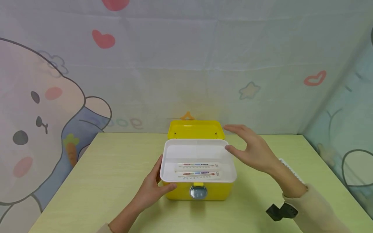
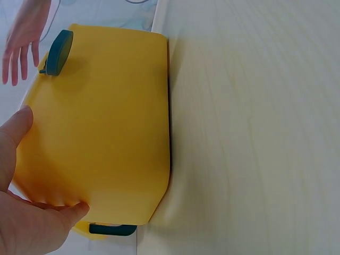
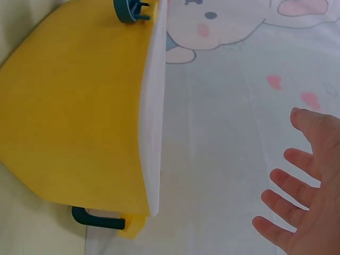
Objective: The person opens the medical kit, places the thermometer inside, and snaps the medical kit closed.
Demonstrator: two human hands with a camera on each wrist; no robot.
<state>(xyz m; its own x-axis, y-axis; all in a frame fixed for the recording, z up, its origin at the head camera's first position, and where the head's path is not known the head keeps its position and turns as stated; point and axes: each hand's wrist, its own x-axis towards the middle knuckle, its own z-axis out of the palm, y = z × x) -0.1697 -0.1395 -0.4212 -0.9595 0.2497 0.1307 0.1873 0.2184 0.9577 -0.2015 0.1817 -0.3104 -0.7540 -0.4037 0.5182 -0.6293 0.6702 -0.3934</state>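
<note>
A yellow storage box [image 1: 214, 191] stands on the table with its yellow lid [image 1: 196, 129] tipped back and a grey latch [image 1: 198, 192] at the front. In its white tray [image 1: 177, 147] lie two thermometers [image 1: 199, 167], one behind the other. My left hand [image 1: 150, 191] holds the box's left front corner, thumb along the front and fingers against the side. Above the box's right rim hovers my right hand [image 1: 252, 149], fingers spread and thumb apart, holding nothing. The right wrist view shows these spread fingers [image 3: 289, 186] apart from the box's yellow wall [image 3: 74, 106].
A white strip with markings [image 1: 291, 170] lies on the table [image 1: 122, 165], partly hidden behind my right wrist. A black device [image 1: 281, 212] sits at the right sleeve. Behind the table hangs a printed cloth [image 1: 175, 81] with a cartoon animal and hearts.
</note>
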